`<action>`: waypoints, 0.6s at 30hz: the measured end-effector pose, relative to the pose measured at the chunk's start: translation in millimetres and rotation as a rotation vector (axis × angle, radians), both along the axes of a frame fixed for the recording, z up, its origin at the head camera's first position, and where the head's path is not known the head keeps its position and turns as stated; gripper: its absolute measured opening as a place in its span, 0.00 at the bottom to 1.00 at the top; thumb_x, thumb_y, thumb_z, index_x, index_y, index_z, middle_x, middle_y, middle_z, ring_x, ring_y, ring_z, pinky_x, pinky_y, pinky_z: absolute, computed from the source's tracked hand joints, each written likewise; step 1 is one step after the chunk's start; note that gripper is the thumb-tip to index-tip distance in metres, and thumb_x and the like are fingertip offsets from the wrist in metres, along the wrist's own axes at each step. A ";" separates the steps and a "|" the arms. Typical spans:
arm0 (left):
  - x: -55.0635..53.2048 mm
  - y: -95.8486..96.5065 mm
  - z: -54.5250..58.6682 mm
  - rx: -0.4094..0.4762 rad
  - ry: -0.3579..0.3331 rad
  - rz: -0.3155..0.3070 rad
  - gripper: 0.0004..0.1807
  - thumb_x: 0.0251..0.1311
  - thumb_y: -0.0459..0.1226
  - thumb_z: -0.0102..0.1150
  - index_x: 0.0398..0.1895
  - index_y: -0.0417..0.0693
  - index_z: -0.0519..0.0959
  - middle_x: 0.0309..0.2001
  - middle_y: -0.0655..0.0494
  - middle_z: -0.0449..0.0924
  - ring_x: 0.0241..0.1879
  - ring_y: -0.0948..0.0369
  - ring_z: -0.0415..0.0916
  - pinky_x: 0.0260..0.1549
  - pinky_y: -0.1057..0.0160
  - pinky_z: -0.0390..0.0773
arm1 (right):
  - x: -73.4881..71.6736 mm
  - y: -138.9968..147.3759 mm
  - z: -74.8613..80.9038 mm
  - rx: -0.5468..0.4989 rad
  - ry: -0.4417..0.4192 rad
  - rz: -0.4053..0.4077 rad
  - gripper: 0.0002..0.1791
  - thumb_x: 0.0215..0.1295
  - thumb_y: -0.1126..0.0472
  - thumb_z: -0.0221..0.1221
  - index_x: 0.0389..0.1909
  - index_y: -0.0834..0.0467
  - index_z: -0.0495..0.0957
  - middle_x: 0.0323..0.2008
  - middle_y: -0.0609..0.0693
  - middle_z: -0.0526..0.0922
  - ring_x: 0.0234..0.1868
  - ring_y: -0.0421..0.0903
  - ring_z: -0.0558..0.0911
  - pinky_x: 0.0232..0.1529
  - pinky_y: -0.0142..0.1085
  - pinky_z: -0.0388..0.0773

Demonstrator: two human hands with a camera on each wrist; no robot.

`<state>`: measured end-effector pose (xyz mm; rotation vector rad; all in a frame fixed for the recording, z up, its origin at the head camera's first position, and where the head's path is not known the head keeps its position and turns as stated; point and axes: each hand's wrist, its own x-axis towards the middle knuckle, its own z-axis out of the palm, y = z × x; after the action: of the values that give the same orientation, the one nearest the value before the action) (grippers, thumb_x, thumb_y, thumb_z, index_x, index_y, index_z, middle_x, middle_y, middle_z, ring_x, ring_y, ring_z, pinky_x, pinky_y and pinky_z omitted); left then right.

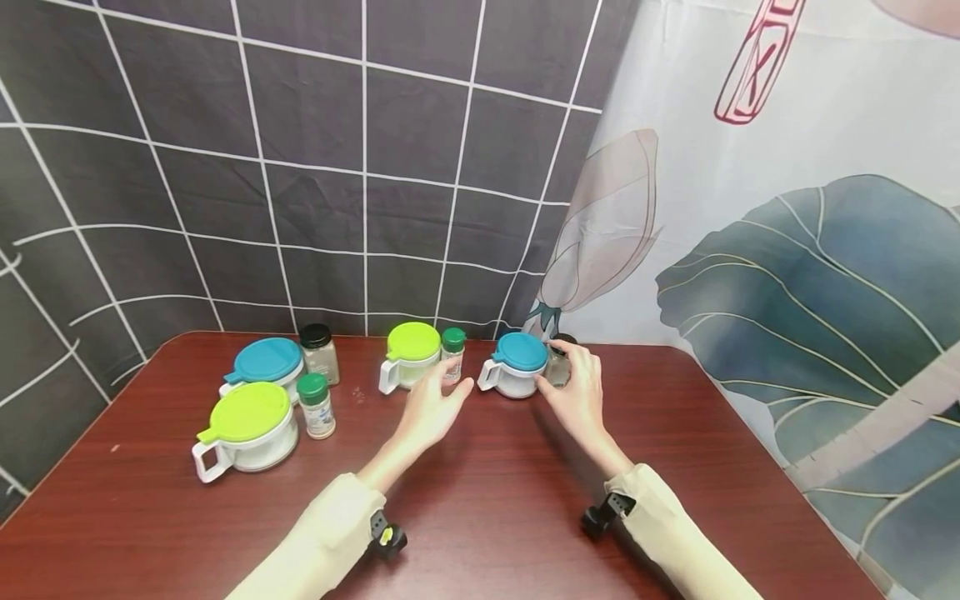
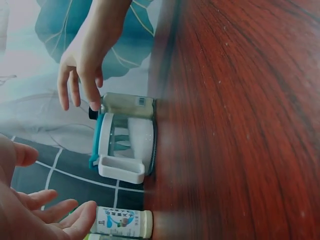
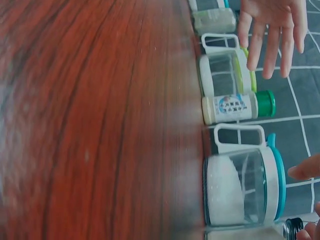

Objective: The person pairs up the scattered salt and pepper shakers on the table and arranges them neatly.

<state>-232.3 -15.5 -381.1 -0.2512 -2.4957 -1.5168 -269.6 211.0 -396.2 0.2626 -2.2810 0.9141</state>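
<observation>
My right hand (image 1: pixel 579 392) is beside a clear jar with a blue lid (image 1: pixel 521 353) and white handle, at the back right of the table. Its fingertips are close to the black cap of a small glass bottle (image 2: pixel 127 105) standing right of that jar; whether they touch it I cannot tell. White contents show inside the jar (image 3: pixel 225 190) in the right wrist view. My left hand (image 1: pixel 431 408), fingers extended and holding nothing, hovers in front of a green-capped shaker (image 1: pixel 453 340). A lime-lidded jar (image 1: pixel 413 343) stands just left of that shaker.
On the left of the table (image 1: pixel 480 517) stand another lime-lidded jar (image 1: pixel 250 414), a blue-lidded jar (image 1: pixel 267 360), a green-capped shaker (image 1: pixel 317 408) and a black-capped bottle (image 1: pixel 320 357). Behind the table hangs a dark gridded cloth (image 1: pixel 315 208).
</observation>
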 end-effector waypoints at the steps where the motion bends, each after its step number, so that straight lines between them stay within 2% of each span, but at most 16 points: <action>1: 0.7 -1.6 -0.2 -0.004 0.001 0.003 0.25 0.64 0.42 0.56 0.62 0.42 0.72 0.60 0.43 0.76 0.58 0.46 0.75 0.59 0.43 0.70 | 0.3 -1.5 0.0 0.001 0.003 0.004 0.31 0.45 0.67 0.71 0.55 0.58 0.75 0.51 0.57 0.77 0.49 0.56 0.68 0.47 0.48 0.67; 7: 3.7 -9.8 -0.4 -0.018 0.002 0.013 0.25 0.63 0.42 0.57 0.63 0.43 0.71 0.57 0.41 0.78 0.54 0.47 0.78 0.55 0.43 0.72 | 0.2 -8.0 -0.8 0.015 0.042 0.011 0.32 0.43 0.67 0.72 0.54 0.58 0.75 0.50 0.57 0.78 0.49 0.56 0.69 0.47 0.50 0.68; 10: 5.8 -13.9 0.9 -0.016 0.012 0.014 0.26 0.63 0.41 0.57 0.63 0.42 0.71 0.58 0.41 0.77 0.54 0.46 0.78 0.55 0.43 0.72 | 0.2 -11.7 -0.4 0.022 0.051 0.019 0.32 0.43 0.68 0.72 0.54 0.58 0.75 0.50 0.57 0.78 0.50 0.56 0.69 0.48 0.50 0.68; 18: 11.5 -26.9 2.9 0.004 0.009 0.017 0.28 0.63 0.40 0.58 0.65 0.40 0.68 0.61 0.41 0.73 0.55 0.45 0.77 0.54 0.47 0.76 | 3.3 -24.1 0.6 0.020 0.016 0.061 0.31 0.47 0.67 0.71 0.55 0.57 0.75 0.51 0.56 0.77 0.50 0.55 0.69 0.49 0.47 0.68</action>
<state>-220.7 -42.4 -378.2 -0.2357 -2.4814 -1.5103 -266.2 186.9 -395.6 0.3492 -2.2795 0.9172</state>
